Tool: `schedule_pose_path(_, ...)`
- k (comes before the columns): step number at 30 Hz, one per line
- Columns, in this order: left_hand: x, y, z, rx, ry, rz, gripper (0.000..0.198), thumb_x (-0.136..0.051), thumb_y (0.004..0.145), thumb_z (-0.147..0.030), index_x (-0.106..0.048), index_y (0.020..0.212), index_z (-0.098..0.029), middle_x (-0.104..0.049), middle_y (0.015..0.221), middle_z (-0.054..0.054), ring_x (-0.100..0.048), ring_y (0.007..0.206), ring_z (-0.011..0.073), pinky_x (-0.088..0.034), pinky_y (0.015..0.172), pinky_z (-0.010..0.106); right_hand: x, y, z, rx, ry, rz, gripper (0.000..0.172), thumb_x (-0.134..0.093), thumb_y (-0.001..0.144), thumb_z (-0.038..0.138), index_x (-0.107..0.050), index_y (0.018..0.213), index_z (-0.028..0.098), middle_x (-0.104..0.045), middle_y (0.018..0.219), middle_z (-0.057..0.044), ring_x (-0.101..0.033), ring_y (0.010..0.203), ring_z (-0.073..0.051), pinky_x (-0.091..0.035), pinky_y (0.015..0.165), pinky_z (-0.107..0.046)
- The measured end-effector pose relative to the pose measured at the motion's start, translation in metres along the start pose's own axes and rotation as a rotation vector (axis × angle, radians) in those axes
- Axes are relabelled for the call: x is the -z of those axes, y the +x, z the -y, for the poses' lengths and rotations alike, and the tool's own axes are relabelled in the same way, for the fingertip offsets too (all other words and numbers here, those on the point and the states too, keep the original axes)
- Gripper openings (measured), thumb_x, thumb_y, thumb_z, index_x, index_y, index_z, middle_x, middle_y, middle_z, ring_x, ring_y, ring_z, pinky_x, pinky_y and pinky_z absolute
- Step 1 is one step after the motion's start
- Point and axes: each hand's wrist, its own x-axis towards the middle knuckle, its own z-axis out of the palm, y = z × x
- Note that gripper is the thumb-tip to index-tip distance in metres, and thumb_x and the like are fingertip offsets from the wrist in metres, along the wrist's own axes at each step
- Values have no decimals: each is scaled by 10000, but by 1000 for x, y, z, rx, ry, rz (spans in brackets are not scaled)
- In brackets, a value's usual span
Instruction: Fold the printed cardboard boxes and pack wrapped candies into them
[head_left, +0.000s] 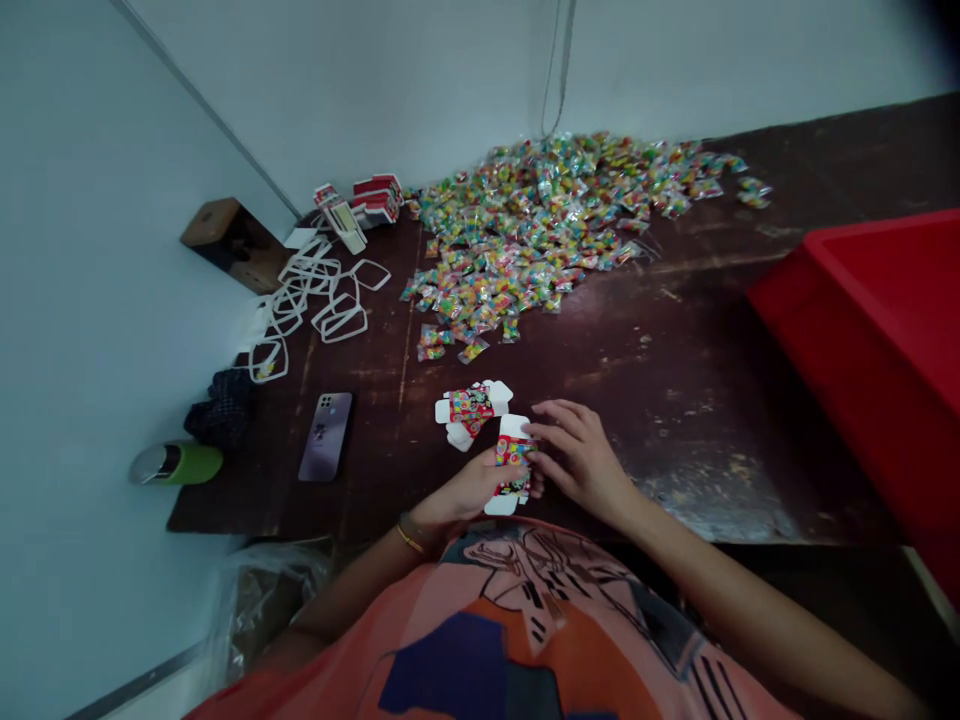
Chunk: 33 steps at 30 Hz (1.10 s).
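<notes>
A small printed cardboard box [513,462], red with bright pictures and white flaps, is held near the table's front edge. My left hand [466,492] grips it from below and the left. My right hand [582,455] rests on its right side, fingertips pressed against the top flap. A second box of the same kind [471,408], flaps spread, lies on the dark wooden table [675,380] just beyond my hands. Farther back spreads a large heap of small colourful sachets [540,220].
A red plastic crate [885,330] stands at the right. Left of me lie a phone [326,436], a green bottle [178,463], a dark cloth [221,403] and several white plastic loops [315,290]. A stack of flat boxes [371,200] leans near the wall.
</notes>
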Motion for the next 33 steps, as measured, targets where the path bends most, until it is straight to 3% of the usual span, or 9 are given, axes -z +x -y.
schedule_pose_path(6, -2, -1, -10, 123, 123, 149, 223, -723, 686, -238, -624, 844, -116, -652, 729, 50, -607, 607, 135, -467, 607, 262, 13, 19, 2, -12, 48, 40, 380, -568, 874, 251, -552, 1254, 256, -463, 1388, -106, -358, 1308, -288, -315, 1051, -508)
schedule_pose_path(9, -1, -7, -25, 178, 141, 315, 357, -705, 727, -383, -646, 944, -105, -673, 900, 123, -630, 682, 167, -481, 625, 284, 25, 28, -8, 10, 169, 211, 285, -595, 860, 278, -631, 1142, 267, -626, 1188, -78, -516, 1154, -272, -341, 1012, -488)
schedule_pose_path(12, 0, -10, -31, 25, -12, 389, 681, -624, 714, -625, -568, 1195, -146, -586, 1217, 196, -620, 972, 287, -500, 775, 396, 17, 27, -20, -334, 479, -26, 150, -603, 851, 353, -651, 896, 218, -666, 818, -26, -603, 735, -173, -476, 725, -330)
schedule_pose_path(15, -1, -5, -22, -281, 39, 172, 672, -709, 713, -487, -509, 1287, -199, -510, 1351, 146, -520, 1172, 279, -419, 956, 382, -7, 14, -17, -610, 719, -260, 237, -640, 807, 426, -574, 782, 200, -579, 654, 14, -525, 561, -132, -438, 543, -254)
schedule_pose_path(19, -3, 6, -5, -383, 73, -108, 489, -622, 816, -344, -526, 1270, -189, -612, 1223, 108, -572, 1094, 230, -415, 952, 350, -22, -1, 3, -447, 511, -86, 176, -578, 867, 375, -618, 896, 206, -640, 834, -48, -589, 790, -198, -497, 734, -342)
schedule_pose_path(22, -3, 2, 0, -189, 222, -58, 348, -666, 749, -287, -633, 1055, -126, -692, 919, 80, -629, 838, 190, -467, 804, 318, -10, -1, 8, -165, 149, -47, 261, -571, 878, 291, -612, 1133, 255, -567, 1219, -96, -472, 1153, -271, -381, 979, -476)
schedule_pose_path(24, -4, -3, 1, -49, 372, 50, 237, -677, 716, -256, -646, 903, -113, -669, 762, 44, -601, 694, 154, -466, 702, 290, -2, 1, 7, -45, 88, 53, 251, -582, 870, 266, -623, 1118, 257, -520, 1294, -91, -392, 1241, -284, -315, 1032, -505)
schedule_pose_path(27, -6, -7, 1, 17, 541, 148, 206, -699, 688, -268, -624, 806, -118, -629, 699, 10, -550, 635, 127, -434, 631, 257, 7, 3, 7, -70, 211, 230, 169, -635, 839, 308, -649, 973, 207, -516, 1286, -104, -394, 1241, -283, -316, 1041, -474)
schedule_pose_path(33, -14, 4, 11, -140, 679, 92, 363, -785, 593, -398, -567, 702, -128, -485, 638, -52, -416, 608, 89, -338, 572, 220, 24, 13, 3, -203, 576, 525, 260, -574, 885, 368, -671, 749, 169, -617, 963, -61, -572, 880, -178, -454, 802, -296)
